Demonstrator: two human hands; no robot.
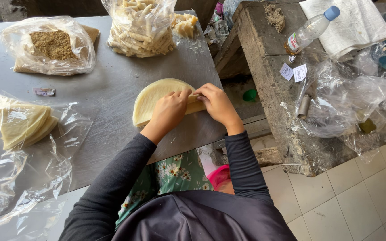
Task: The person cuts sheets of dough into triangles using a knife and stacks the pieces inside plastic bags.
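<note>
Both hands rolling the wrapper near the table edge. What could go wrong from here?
1. The thin wrapper may tear or crease where the left hand and right hand press its rolled edge.
2. The roll sits close to the metal table edge; a slip could push it off toward the floor.
3. Uneven pressure between the hands could leave the roll loose at one end.
</note>
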